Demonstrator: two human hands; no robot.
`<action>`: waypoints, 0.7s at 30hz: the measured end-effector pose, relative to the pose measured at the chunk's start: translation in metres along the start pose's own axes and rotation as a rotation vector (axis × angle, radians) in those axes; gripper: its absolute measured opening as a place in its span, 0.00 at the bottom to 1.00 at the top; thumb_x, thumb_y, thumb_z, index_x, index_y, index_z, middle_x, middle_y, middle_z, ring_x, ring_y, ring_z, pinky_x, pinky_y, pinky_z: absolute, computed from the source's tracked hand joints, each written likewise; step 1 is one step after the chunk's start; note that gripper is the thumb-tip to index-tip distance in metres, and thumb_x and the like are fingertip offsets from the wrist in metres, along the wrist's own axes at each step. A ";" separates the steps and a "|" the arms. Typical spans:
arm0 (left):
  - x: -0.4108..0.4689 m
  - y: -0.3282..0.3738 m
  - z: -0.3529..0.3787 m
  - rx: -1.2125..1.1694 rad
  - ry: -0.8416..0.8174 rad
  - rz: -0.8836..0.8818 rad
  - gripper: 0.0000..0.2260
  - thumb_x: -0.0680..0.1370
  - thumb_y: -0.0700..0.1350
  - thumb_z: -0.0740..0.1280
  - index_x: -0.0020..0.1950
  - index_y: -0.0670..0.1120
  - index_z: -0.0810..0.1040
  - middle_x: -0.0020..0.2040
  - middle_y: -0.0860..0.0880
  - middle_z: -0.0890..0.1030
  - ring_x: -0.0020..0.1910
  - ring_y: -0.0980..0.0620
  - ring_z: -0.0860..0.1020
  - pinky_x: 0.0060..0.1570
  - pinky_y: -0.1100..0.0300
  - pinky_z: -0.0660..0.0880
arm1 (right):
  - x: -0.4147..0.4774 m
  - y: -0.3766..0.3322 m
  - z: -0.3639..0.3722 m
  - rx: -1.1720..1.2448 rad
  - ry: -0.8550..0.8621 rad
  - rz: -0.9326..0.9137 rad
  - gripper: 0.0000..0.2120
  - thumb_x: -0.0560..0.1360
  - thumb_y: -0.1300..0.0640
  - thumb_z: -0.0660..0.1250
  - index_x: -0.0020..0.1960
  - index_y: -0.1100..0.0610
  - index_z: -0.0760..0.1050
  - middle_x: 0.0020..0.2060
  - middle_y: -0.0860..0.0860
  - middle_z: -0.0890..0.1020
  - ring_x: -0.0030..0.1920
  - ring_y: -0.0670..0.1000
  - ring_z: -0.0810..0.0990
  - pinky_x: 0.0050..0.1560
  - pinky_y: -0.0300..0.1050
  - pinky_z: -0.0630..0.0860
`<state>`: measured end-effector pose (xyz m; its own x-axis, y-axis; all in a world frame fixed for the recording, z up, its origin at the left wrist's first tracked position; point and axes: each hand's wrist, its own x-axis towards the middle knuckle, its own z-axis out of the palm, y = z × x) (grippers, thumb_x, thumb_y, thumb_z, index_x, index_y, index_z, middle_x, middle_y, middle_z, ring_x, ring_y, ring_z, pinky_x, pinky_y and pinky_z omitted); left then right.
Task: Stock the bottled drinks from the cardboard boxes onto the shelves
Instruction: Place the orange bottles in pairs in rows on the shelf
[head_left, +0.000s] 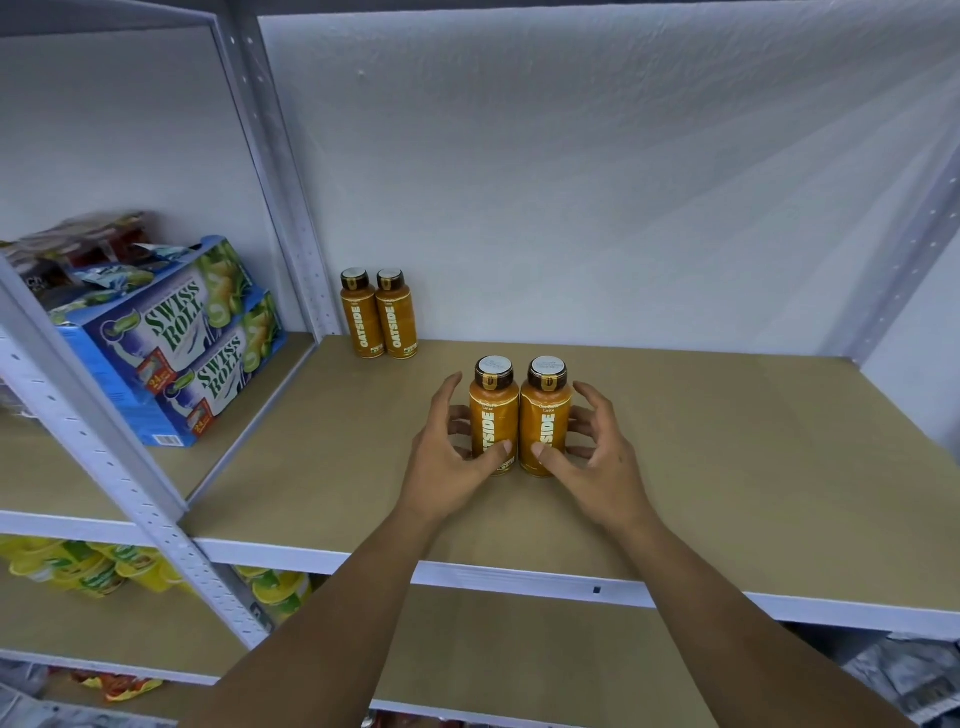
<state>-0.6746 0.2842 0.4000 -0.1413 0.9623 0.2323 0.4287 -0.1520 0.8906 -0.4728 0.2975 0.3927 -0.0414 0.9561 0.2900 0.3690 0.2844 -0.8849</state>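
As both arms extend from the bottom of the frame, the left hand (447, 460) curls round one orange Oatside bottle (493, 410) and the right hand (597, 457) round its twin (546, 410). The two stand upright and touching at centre on the brown shelf (727, 467). Two more bottles (379, 319) stand behind at centre left, against the wall.

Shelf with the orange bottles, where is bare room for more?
The left hand grips the left front bottle, the right hand the right front bottle. Bare board lies from there to the right post and behind them beside the back pair. Crowded: far left, around the cake boxes.
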 end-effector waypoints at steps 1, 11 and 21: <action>0.000 0.001 -0.001 0.002 -0.006 0.008 0.45 0.72 0.54 0.79 0.81 0.62 0.54 0.69 0.53 0.74 0.61 0.55 0.76 0.55 0.56 0.80 | 0.000 -0.001 0.000 -0.002 0.002 -0.007 0.41 0.72 0.48 0.78 0.77 0.41 0.59 0.64 0.43 0.75 0.60 0.42 0.77 0.52 0.29 0.73; 0.020 0.036 -0.030 0.121 -0.075 0.176 0.41 0.73 0.52 0.79 0.80 0.63 0.59 0.73 0.56 0.72 0.68 0.58 0.73 0.59 0.53 0.80 | 0.018 -0.027 -0.024 -0.085 0.006 -0.116 0.43 0.71 0.45 0.79 0.78 0.38 0.58 0.68 0.42 0.74 0.64 0.43 0.76 0.58 0.43 0.78; 0.028 0.037 -0.032 0.249 -0.152 0.229 0.36 0.75 0.49 0.77 0.79 0.60 0.64 0.76 0.55 0.71 0.70 0.54 0.72 0.60 0.50 0.80 | 0.026 -0.039 -0.030 -0.241 -0.110 -0.150 0.41 0.72 0.44 0.77 0.78 0.39 0.59 0.72 0.41 0.72 0.59 0.42 0.78 0.56 0.49 0.82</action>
<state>-0.6907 0.2984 0.4522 0.1099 0.9351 0.3368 0.6403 -0.3258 0.6956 -0.4606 0.3091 0.4455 -0.2071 0.9105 0.3580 0.5602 0.4103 -0.7195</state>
